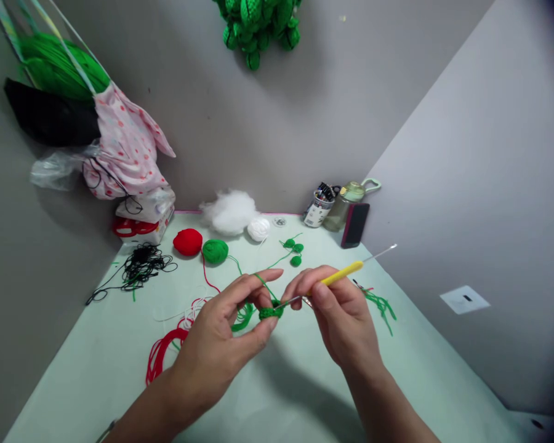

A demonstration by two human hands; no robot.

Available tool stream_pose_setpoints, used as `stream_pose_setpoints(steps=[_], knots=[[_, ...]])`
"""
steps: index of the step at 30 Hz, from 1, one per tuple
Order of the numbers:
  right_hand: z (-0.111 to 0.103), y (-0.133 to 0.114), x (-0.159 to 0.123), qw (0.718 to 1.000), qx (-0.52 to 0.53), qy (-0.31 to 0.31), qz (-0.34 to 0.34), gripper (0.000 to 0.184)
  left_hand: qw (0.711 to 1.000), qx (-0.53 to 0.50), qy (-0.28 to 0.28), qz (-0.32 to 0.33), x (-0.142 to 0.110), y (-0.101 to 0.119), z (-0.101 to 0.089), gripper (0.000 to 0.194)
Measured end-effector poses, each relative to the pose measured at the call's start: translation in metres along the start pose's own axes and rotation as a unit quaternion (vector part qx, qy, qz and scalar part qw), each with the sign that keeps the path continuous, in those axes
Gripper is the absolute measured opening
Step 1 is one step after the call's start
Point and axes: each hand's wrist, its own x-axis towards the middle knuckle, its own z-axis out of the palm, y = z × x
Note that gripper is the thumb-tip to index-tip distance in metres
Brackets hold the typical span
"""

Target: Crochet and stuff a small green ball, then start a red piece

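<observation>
1 small crochet piece [268,313], green, bumpy

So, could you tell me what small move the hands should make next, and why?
Probably catch the green strand with the hook: the right hand holds its tip at the green crocheted piece, which the left hand pinches, and the strand runs down to it from the left index finger.

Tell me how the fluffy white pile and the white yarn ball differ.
The fluffy white pile is loose with ragged edges; the white yarn ball is compact and round. The pile is also clearly bigger than the ball. Both are white and rest on the table.
</observation>
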Motion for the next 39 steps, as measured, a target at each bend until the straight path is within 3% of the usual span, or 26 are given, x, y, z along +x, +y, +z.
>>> stream_pose_setpoints(steps=[7, 11, 14, 19, 21, 25, 28, 32, 34, 36, 39], knots=[[-0.001, -0.008, -0.005, 0.993, -0.101, -0.037, -0.054, 0.02, 0.997, 0.074, -0.003, 0.021, 0.003, 0.003, 0.001, 0.048], [-0.002, -0.013, -0.006, 0.974, -0.189, -0.059, -0.111, 0.019, 0.993, 0.109, 0.013, 0.052, 0.004, 0.003, 0.002, 0.046], [0.001, -0.016, -0.007, 0.939, -0.283, -0.087, -0.175, 0.018, 0.981, 0.156, 0.034, 0.106, 0.004, 0.0, 0.001, 0.04], [0.01, -0.019, -0.008, 0.833, -0.478, -0.1, -0.261, 0.018, 0.956, 0.227, 0.058, 0.179, 0.003, -0.006, 0.001, 0.04], [0.012, -0.019, -0.008, 0.811, -0.503, -0.096, -0.283, 0.019, 0.955, 0.224, 0.063, 0.185, 0.003, -0.007, 0.002, 0.043], [0.015, -0.013, -0.007, 0.805, -0.508, -0.05, -0.303, 0.019, 0.975, 0.154, 0.077, 0.14, 0.001, -0.008, 0.003, 0.044], [0.015, -0.003, -0.01, 0.772, -0.526, -0.017, -0.356, 0.019, 0.997, 0.008, 0.06, 0.046, -0.001, -0.01, 0.006, 0.042], [0.011, 0.004, -0.018, 0.728, -0.558, -0.025, -0.399, 0.029, 0.977, -0.205, -0.009, -0.056, -0.003, -0.012, 0.012, 0.055], [0.009, 0.004, -0.02, 0.752, -0.535, -0.015, -0.385, 0.03, 0.957, -0.274, -0.043, -0.087, -0.002, -0.011, 0.013, 0.059], [0.008, 0.002, -0.019, 0.824, -0.452, -0.008, -0.341, 0.028, 0.944, -0.302, -0.067, -0.114, 0.0, -0.007, 0.011, 0.059], [0.008, -0.005, -0.014, 0.924, -0.285, -0.008, -0.253, 0.026, 0.949, -0.281, -0.065, -0.123, 0.002, -0.002, 0.002, 0.056]])
